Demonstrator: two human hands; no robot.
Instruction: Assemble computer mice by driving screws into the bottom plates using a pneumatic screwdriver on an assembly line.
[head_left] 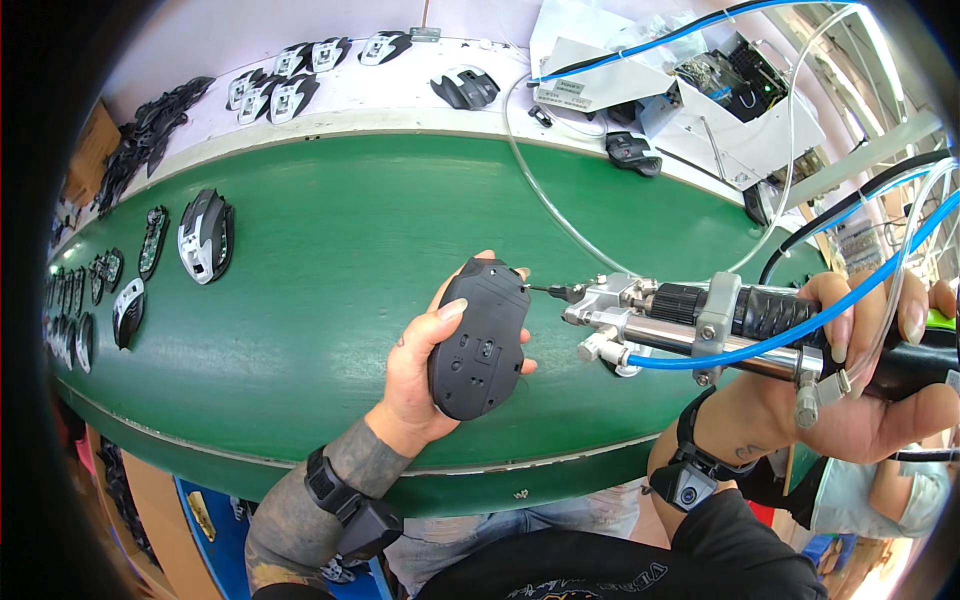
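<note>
My left hand [415, 375] is closed around a black computer mouse [480, 345], its underside turned up and its small screw holes showing. Fingers wrap its far edge and the thumb presses on its left side. In my right hand [880, 360] lies an electric screwdriver [730, 315] with a metal feed head, black ribbed grip and blue air hose. The bit [545, 289] points left, its tip beside the upper right corner of the mouse; whether it touches, I cannot tell. A pale part [628, 368] lies partly hidden beneath the screwdriver.
Green bench [330, 380] under my hands. A black-and-silver mouse [206, 238], a circuit board [153, 242] and several mouse parts lie left. More mouse shells [292, 97] sit on the white ledge. A white machine [690, 110] stands back right; hoses hang on the right. Another person's arm [895, 495] shows lower right.
</note>
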